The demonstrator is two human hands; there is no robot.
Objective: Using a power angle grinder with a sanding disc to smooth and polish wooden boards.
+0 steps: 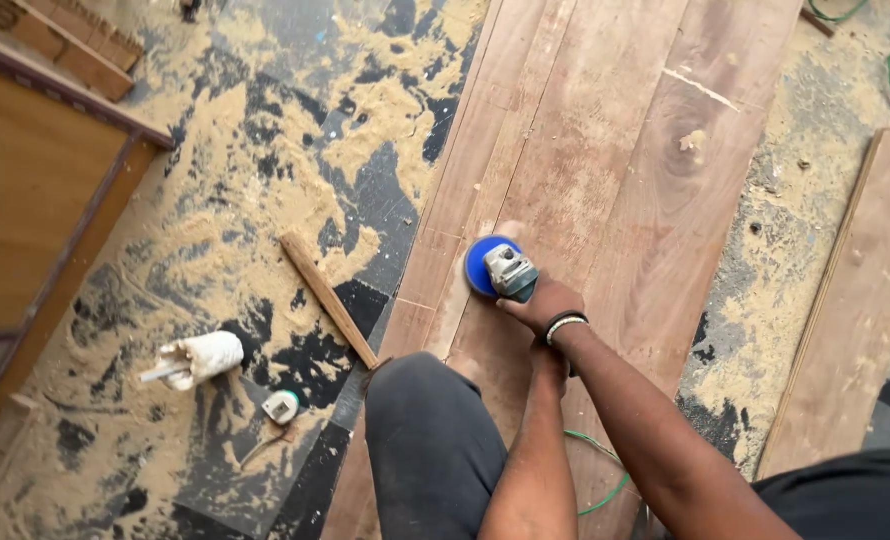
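Note:
A hand-held grinder [511, 270] with a grey head and a blue round disc [481, 264] rests on the wide brown wooden planks [615, 150] on the floor. My right hand [543, 305], with a band at the wrist, is closed over the top of the tool's body. My left hand [547, 356] reaches in under the right wrist and holds the tool's rear end; its fingers are mostly hidden. My knee in dark trousers [427, 440] is bent just to the left of both arms.
Sawdust covers the dark floor at left. On it lie a loose wooden stick [329, 299], a white wrapped bundle [199, 358] and a small tape measure [281, 406]. A framed wooden panel [25, 200] stands far left, another plank [855, 300] at right, and a green cable [605, 480] near my arms.

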